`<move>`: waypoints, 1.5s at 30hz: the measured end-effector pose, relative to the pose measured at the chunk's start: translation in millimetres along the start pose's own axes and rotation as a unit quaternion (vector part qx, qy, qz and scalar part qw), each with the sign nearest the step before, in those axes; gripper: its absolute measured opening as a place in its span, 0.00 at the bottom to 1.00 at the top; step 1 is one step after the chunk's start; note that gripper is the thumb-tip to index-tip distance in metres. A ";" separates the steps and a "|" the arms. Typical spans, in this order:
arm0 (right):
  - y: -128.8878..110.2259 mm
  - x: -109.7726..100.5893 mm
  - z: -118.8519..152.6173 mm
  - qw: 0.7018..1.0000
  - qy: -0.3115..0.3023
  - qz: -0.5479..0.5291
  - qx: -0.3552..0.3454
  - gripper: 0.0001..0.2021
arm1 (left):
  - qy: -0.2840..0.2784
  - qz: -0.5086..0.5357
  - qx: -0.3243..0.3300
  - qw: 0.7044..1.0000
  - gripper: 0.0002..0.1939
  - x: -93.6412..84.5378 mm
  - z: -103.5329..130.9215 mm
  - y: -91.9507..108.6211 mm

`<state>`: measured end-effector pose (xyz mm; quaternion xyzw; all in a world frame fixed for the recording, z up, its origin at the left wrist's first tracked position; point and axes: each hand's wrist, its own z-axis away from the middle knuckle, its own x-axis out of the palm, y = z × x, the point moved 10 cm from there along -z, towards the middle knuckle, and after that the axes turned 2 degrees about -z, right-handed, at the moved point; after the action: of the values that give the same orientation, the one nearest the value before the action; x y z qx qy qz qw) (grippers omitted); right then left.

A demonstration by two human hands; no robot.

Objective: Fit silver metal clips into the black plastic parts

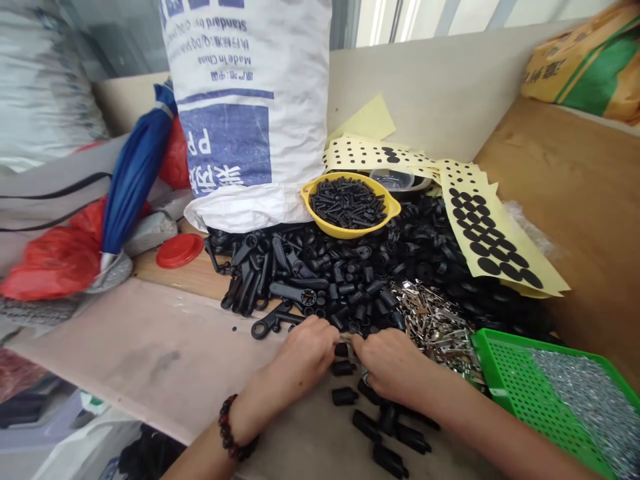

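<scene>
Left hand: the person's left hand (pixel 311 351), beaded bracelet (pixel 233 427) on the wrist, reaches in at centre, fingers curled inward; whether they clamp anything I cannot tell
Right hand: the right hand (pixel 387 368) faces it, just beside, fingers bent; their grip is hidden, so I cannot tell
Black cylinders: one dark piece (pixel 341 349) shows between the hands; loose black cylinders (pixel 345 397) lie on the worktop (pixel 165 340) toward 5 and 6 o'clock from them
Black arms: plastic arms with ringed ends (pixel 295 292), heaped at 10 o'clock
Yellow bowl: at 12 o'clock, the bowl (pixel 340 231) holds black ribbed pieces (pixel 350 202)
Metal clips: a shiny heap of clips (pixel 433 320) near 3 o'clock
Green basket: between 3 and 4 o'clock, the basket (pixel 530 395) holds small silvery bits (pixel 585 393)
Sticker sheets: pale yellow sheets with black dots (pixel 463 250) at 2 o'clock
White sack: a printed sack (pixel 295 127) at 11 o'clock
</scene>
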<state>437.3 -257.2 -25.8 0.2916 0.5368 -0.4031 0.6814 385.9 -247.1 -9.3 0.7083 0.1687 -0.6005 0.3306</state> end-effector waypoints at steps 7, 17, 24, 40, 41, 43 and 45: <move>13.1 -2.4 10.9 1.000 0.013 -0.003 0.014 0.13 | 0.010 0.038 0.007 0.999 0.04 -1.2 0.0 7.0; 26.8 -46.4 35.4 0.978 0.186 -0.097 -0.014 0.13 | 0.012 0.445 -0.135 0.885 0.08 3.2 -18.5 -4.9; 42.8 -41.6 43.1 0.923 0.155 -0.352 -0.012 0.16 | -0.005 0.573 -0.175 0.800 0.11 12.0 -19.3 -3.8; 50.2 -21.4 43.8 0.954 0.152 -0.260 0.013 0.12 | -0.047 0.036 -0.035 0.998 0.07 5.9 -2.6 -1.5; 48.0 -20.2 43.3 0.956 0.151 -0.250 0.005 0.14 | -0.051 0.025 -0.025 0.998 0.07 7.8 -2.9 0.9; 42.6 -17.7 42.3 0.962 0.146 -0.231 -0.014 0.18 | -0.054 0.014 0.000 0.998 0.05 9.3 -4.2 7.4; 37.3 -15.3 41.6 0.968 0.137 -0.209 -0.030 0.21 | -0.064 0.002 0.021 0.998 0.04 10.2 -6.0 14.1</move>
<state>488.7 -269.3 -1.7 0.2044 0.6862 -0.4764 0.5103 401.6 -254.9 -15.0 0.6757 0.1334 -0.6471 0.3270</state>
